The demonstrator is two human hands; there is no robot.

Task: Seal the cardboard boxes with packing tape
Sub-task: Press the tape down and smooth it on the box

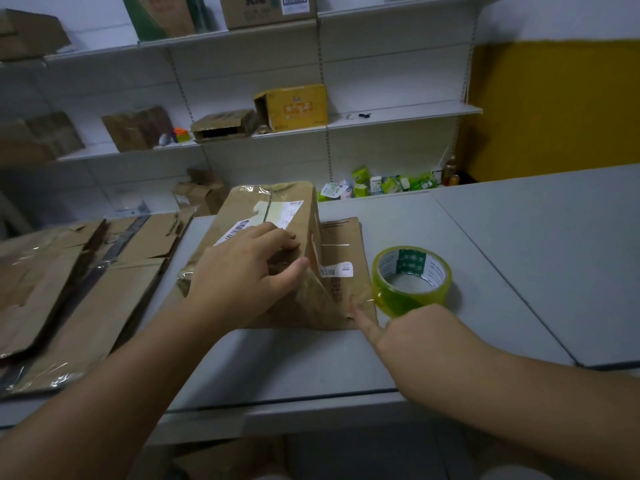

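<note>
Flattened cardboard (pixel 69 289) piled at table's (pixel 519 254) left; shelves (pixel 398 114) behind. Tape roll (pixel 412 282) lies flat just right of the box (pixel 277 209), near the right hand (pixel 405 330). Left hand (pixel 239 275) on box top, fingers curled over its right edge, gripping. Right hand: one digit straight, touching the flat flap (pixel 339 233); other fingers hidden, so its state cannot be told.

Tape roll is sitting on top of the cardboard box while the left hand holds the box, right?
Not quite. The tape roll is not on the cardboard box. It lies flat on the grey table, just to the right of the box. The left hand does hold the box. The head view shows this.
</note>
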